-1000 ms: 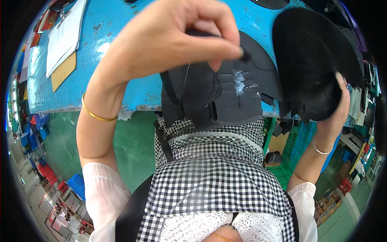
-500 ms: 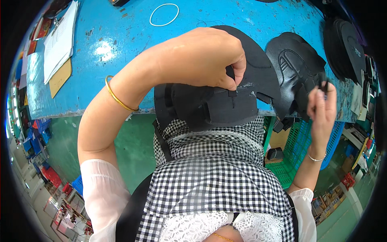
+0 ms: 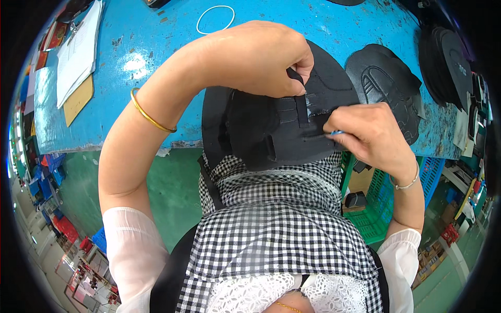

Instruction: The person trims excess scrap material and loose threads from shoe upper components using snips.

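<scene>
A flat black panel [image 3: 292,149] with stitched lines and cut slots overhangs the front edge of the blue table, toward my lap. Above its middle, my left hand [image 3: 266,60] pinches the upper end of a narrow black strap [image 3: 301,110], which runs down onto the panel. From the right, my right hand [image 3: 370,133] reaches over the panel with closed fingers. Between them is a slim tool [image 3: 336,133] with a blue part; its thin dark end points left, close to the strap's lower end. I cannot make out the tool's exact kind.
Shiny black stitched pieces [image 3: 383,78] lie to the right, beside a stack of black panels [image 3: 446,68]. A white ring [image 3: 232,18] rests farther back. Papers [image 3: 78,57] are at the left. Below the table's right part stands a green plastic basket [image 3: 373,208].
My right hand has come left from the shiny pieces to the panel. My left hand has risen slightly with the strap, and more of the strap shows.
</scene>
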The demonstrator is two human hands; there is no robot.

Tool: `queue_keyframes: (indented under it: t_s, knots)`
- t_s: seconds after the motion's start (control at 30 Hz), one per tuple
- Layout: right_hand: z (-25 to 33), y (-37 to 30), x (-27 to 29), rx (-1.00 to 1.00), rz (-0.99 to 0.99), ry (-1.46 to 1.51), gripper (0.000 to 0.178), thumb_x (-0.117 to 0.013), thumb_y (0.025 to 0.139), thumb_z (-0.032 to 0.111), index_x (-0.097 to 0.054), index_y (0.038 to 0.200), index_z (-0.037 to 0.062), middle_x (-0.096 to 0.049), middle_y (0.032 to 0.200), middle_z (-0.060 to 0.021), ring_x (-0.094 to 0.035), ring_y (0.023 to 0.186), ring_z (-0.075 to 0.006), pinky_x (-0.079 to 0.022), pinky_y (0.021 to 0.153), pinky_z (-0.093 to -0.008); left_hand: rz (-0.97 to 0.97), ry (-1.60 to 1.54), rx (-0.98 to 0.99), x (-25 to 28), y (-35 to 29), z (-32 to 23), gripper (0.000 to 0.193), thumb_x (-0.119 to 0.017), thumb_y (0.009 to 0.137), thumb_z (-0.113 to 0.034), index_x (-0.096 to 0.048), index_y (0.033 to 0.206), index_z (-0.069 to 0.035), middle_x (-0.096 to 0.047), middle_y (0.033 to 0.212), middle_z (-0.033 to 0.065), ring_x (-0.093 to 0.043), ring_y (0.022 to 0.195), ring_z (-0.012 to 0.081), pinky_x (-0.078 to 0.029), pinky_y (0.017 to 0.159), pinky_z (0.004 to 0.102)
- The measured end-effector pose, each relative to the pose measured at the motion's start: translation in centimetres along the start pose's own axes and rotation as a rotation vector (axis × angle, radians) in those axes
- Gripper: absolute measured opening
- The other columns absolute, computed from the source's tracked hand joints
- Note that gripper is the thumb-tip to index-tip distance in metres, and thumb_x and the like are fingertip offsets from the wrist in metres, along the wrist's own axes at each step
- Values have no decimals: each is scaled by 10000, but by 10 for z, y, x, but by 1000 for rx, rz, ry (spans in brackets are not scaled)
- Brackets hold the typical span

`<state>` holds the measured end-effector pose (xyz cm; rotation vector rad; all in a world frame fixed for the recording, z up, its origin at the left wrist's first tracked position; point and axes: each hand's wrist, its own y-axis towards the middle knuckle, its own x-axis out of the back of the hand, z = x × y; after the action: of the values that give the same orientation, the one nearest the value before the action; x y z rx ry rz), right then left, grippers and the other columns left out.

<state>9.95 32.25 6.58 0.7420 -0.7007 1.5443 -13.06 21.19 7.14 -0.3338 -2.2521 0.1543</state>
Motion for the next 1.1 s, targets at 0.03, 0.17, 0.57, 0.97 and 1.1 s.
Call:
queue_keyframes:
  t_s: [0.03, 0.17, 0.57, 0.97, 1.1]
  knots:
    - [0, 1, -1, -15, -81, -48, 190, -722, 774, 96, -546, 846, 99, -548, 696, -53, -608, 607, -236, -450, 489, -359, -19, 27, -33, -1, 0, 1, 174, -730, 808, -186, -659, 822, -28, -633, 718, 134, -611, 696, 294, -482, 673, 382]
    - [2, 11, -3, -29, -190, -252, 189, -716, 781, 101, -548, 866, 107, -543, 689, -49, -611, 612, -235, -448, 484, -360, -61, 112, -90, -3, 0, 1, 168, -691, 818, -172, -640, 804, -13, -613, 708, 147, -600, 688, 300, -472, 663, 395]
    - [-2, 19, 6, -179, -230, -240, 272, -708, 890, 307, -583, 943, 71, -644, 722, -69, -643, 636, -259, -461, 539, -362, 51, 24, -83, 4, -1, 3, 102, -655, 842, -114, -632, 845, -15, -585, 699, 150, -580, 688, 317, -453, 650, 401]
    - [9, 15, 20, -261, -244, -60, 161, -724, 868, 120, -584, 910, 53, -617, 718, -73, -616, 590, -229, -445, 536, -322, -419, -246, -29, -9, -29, 9, 111, -633, 905, -108, -634, 960, -12, -605, 776, 57, -564, 703, 146, -443, 653, 288]
    - [7, 19, 1, -220, -348, 113, 150, -709, 853, 59, -599, 955, 46, -654, 792, -85, -637, 646, -249, -472, 573, -327, -554, -374, -45, -33, -59, -16, 94, -699, 826, -33, -646, 905, -28, -621, 800, 42, -581, 714, 122, -463, 641, 258]
